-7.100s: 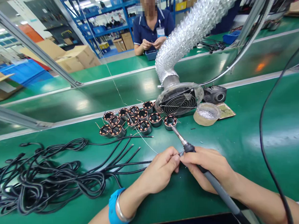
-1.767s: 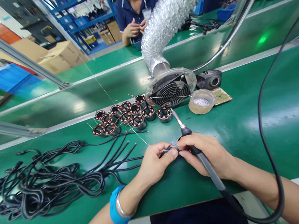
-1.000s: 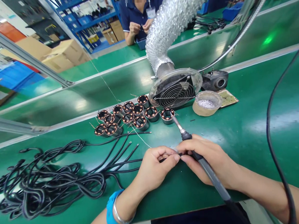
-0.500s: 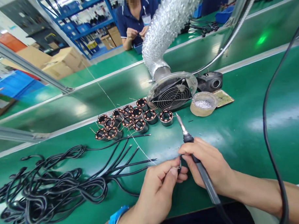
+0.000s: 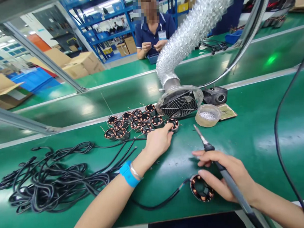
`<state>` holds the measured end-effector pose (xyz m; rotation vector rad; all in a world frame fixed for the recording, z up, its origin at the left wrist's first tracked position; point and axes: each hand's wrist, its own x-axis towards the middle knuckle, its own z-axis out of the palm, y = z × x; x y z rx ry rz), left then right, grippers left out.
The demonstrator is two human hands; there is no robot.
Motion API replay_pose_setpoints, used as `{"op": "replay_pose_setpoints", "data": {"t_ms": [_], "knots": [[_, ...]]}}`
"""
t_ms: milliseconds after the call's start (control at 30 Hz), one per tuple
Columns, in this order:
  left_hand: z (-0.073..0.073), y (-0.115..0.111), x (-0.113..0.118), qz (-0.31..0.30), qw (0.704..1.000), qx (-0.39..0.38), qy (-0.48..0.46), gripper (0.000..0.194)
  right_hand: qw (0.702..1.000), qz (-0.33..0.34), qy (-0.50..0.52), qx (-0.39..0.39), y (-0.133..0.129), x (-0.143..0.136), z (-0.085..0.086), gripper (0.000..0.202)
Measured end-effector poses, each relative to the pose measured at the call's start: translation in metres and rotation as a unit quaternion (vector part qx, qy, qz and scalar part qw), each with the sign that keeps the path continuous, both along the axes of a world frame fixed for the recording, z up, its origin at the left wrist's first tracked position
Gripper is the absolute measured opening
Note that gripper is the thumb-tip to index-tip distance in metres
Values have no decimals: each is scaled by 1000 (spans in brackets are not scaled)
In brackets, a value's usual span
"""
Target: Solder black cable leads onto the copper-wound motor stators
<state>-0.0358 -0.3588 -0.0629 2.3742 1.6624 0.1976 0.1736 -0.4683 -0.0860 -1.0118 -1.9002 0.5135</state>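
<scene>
My left hand (image 5: 159,140) reaches forward, its thumb and fingers closed on a motor stator (image 5: 176,126) with copper windings, at the right end of a group of like stators (image 5: 145,128). In my right hand (image 5: 233,167) is a soldering iron (image 5: 230,182), its metal tip pointing up and left above the bench. The right thumb is by the rim of another stator (image 5: 206,198), which lies near the front edge with its windings facing up. A black cable (image 5: 160,205) runs from the left up to that stator; the joint between them is small and unclear.
Tangled black cables (image 5: 42,191) lie on the left. Behind the stators stands a round fume extractor fan (image 5: 178,104) with a silver duct (image 5: 165,65). Nearby are a tub of shiny bits (image 5: 207,120) and a black iron holder (image 5: 215,96). A co-worker (image 5: 154,30) sits across the bench.
My left hand has left the small dark piece held near my right hand and moved forward onto the stator. A stator with a cable now shows by my right thumb. The view has shifted.
</scene>
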Motion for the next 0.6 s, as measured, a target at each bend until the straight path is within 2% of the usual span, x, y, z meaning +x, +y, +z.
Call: {"op": "replay_pose_setpoints", "data": {"t_ms": [67,167,233,300,433,500,600], "knots": [[-3,-3,-5,-45,999,-6,-10,33,999,-34,-15,14,10,8,4,23],[-2,-16,-14,-103,992,-16,-65,38,996,-56,-49,41,30,17,10,23],[1,-26,-18,-85,991,-22,-103,38,995,-30,-70,59,41,19,10,27],[3,-35,-19,-44,991,-44,-122,35,994,28,-88,54,49,16,9,34],[1,-45,-24,-5,976,-136,-171,25,987,136,-87,-11,59,1,-1,46],[-3,-47,-30,-7,957,-204,-206,27,985,156,-69,-23,60,-9,-8,46],[-9,-49,-39,-23,916,-310,-253,30,990,136,-41,-6,59,-19,-18,42]]}}
